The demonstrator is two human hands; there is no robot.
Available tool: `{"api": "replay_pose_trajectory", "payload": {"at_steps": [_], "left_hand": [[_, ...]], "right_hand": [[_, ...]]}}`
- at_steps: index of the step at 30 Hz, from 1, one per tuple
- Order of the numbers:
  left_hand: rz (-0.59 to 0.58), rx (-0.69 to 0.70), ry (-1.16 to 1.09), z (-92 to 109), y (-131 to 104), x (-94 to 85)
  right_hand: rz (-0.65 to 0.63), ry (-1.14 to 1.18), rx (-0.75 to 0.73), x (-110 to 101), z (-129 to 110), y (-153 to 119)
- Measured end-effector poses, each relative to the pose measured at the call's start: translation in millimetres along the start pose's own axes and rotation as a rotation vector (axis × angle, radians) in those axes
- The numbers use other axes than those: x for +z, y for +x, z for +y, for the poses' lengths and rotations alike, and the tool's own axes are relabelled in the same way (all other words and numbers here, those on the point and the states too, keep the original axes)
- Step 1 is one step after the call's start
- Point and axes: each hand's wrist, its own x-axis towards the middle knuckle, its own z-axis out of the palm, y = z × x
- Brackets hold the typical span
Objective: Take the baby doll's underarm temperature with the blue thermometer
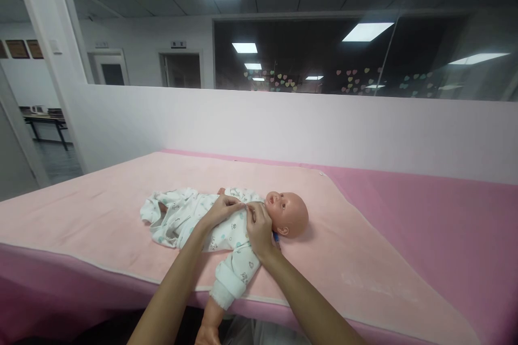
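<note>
A baby doll [288,214] lies on its back on a light pink blanket [101,215], head to the right. It wears a white printed romper [182,218]. My left hand [222,210] pinches the romper's front at the doll's chest. My right hand [259,229] grips the same fabric just below the doll's chin, fingers closed on it. The two hands almost touch. One sleeved doll arm [232,277] hangs over the table's near edge, its bare hand [208,329] below.
The blanket covers a darker pink table [445,215] that runs on to the right. A low white partition wall [324,129] stands behind it, with dark glass above. A doorway and a desk [44,121] show at far left.
</note>
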Motion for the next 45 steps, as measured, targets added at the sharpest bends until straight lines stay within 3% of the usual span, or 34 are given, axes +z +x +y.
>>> {"api": "replay_pose_trajectory", "payload": {"at_steps": [10, 27, 32, 45], "left_hand": [[0.029, -0.010, -0.056, 3, -2, 1.6], [-0.048, -0.012, -0.114, 5, -3, -1.6], [-0.046, -0.018, -0.137, 5, -4, -2.1], [0.092, 0.087, -0.002, 9, -12, -7.7]], "right_hand": [[-0.008, -0.032, -0.010, 0, -2, 0], [-0.049, -0.028, 0.006, 2, 0, -1], [-0.009, -0.007, -0.013, 1, 0, -1], [0.066, 0.032, -0.037, 1, 1, -1]]}}
